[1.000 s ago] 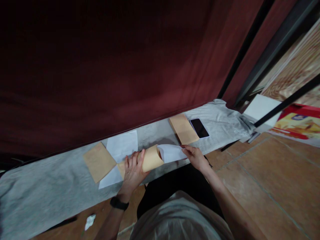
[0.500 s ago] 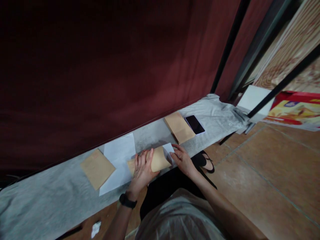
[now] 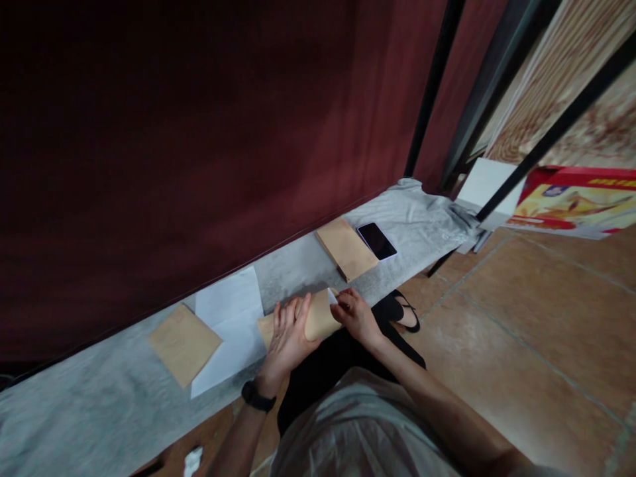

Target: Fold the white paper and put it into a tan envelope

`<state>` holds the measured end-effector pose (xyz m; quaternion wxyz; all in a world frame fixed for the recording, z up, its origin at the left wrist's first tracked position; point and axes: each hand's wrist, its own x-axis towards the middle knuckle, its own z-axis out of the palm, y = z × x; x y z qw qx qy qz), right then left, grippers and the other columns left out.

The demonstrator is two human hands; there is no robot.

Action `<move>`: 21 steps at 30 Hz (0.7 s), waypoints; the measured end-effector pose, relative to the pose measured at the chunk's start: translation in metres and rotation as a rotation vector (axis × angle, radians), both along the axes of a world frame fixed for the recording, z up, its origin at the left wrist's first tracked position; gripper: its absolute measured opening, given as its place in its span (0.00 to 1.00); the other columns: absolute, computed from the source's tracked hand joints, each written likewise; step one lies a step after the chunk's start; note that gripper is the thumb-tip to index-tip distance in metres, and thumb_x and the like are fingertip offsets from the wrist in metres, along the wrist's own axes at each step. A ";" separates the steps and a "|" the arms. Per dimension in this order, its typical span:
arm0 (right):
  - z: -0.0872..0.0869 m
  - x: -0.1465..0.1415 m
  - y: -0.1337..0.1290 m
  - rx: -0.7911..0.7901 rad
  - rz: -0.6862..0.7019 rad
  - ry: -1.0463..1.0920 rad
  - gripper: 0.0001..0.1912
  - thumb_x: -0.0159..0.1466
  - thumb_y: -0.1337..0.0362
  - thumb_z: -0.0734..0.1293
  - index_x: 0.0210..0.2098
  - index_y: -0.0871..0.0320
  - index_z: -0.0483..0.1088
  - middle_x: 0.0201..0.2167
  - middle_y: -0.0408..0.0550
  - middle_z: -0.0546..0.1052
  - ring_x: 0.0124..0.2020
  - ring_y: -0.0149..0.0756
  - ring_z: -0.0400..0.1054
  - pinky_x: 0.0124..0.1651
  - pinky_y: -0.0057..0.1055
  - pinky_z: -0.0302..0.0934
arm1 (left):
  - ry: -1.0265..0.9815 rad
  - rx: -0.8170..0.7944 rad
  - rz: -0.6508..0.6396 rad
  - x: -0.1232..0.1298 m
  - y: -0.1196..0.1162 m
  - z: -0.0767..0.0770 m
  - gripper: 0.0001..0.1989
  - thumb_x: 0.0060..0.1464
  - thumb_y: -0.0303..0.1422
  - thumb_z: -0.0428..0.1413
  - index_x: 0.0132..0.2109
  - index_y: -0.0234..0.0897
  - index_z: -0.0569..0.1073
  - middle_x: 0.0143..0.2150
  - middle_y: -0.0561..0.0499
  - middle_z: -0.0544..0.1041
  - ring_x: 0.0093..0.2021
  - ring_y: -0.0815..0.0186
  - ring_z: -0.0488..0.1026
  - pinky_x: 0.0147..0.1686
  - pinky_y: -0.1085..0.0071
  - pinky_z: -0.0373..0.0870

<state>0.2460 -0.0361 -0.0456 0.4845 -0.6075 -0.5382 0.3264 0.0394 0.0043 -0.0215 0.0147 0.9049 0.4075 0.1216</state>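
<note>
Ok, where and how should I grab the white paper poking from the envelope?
Probably pinch the white paper by its showing tip, coming from the right: the envelope opens that way, the rest is hidden, and the left hand grips the envelope farther left.

Single head-worn view, forward and down.

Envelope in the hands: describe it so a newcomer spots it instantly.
Find the long grey cloth below the dark red backdrop. At the cloth's near edge, a tan envelope lies under the left hand, with the right hand at its mouth. Unlike the flat envelope to its left, it bulges open and shows a corner of white paper.
</note>
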 end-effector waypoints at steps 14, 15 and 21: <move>-0.008 0.009 0.012 -0.230 0.001 0.636 0.16 0.52 0.51 0.69 0.31 0.56 0.68 0.20 0.38 0.68 0.19 0.30 0.61 0.23 0.27 0.56 | -0.137 -0.072 0.012 0.000 0.006 -0.002 0.53 0.49 0.49 0.65 0.73 0.40 0.48 0.74 0.36 0.48 0.74 0.41 0.42 0.69 0.39 0.37; -0.008 0.009 0.013 -0.236 -0.012 0.699 0.16 0.52 0.51 0.70 0.29 0.56 0.68 0.19 0.38 0.68 0.18 0.29 0.60 0.22 0.27 0.55 | -0.234 -0.086 0.074 -0.001 0.004 -0.003 0.52 0.51 0.50 0.63 0.73 0.40 0.47 0.75 0.36 0.45 0.74 0.42 0.40 0.69 0.39 0.38; -0.018 -0.017 0.023 -0.155 -0.318 0.960 0.14 0.46 0.58 0.72 0.30 0.57 0.69 0.22 0.39 0.72 0.20 0.27 0.61 0.24 0.25 0.56 | -1.190 -0.518 0.682 0.008 -0.012 -0.016 0.35 0.60 0.46 0.57 0.69 0.45 0.56 0.71 0.41 0.58 0.71 0.54 0.56 0.67 0.54 0.59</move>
